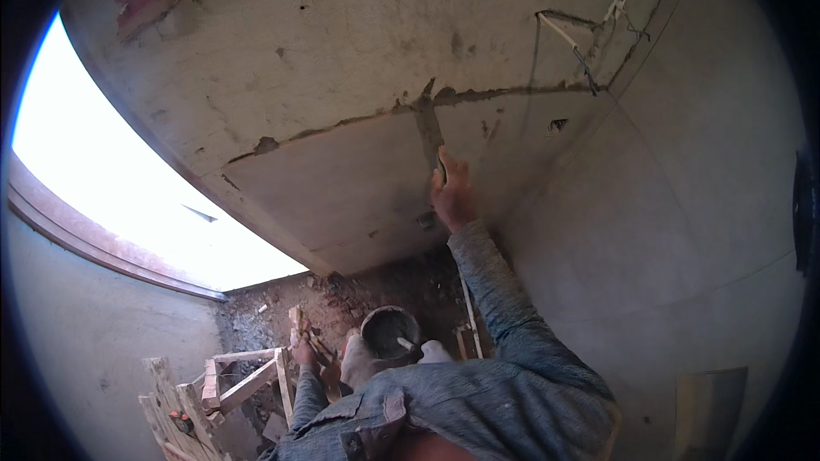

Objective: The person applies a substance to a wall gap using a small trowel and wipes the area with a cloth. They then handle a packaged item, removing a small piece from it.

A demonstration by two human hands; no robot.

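My right hand (454, 195) reaches out to the wall, its fingers closed round a thin flat tool (442, 167) with a dark edge. Most of that tool is hidden by the fingers, so its exact kind does not show. It lies at the lower end of a damp, darker mortar strip (429, 130) running down from a ragged crack. Low on the left, my left hand (304, 353) is beside a pale, wood-coloured piece (296, 321); the fingers are too small to read. Between my knees stands a round dark bucket (369, 322) with a light handle (405, 344) in it.
Wooden framing (248, 394) stands at the lower left. A bright opening (128, 179) takes up the left side. Rubble covers the floor (333, 294) under the wall. Loose wires (584, 64) hang at the upper right, above a small wall hole (557, 126).
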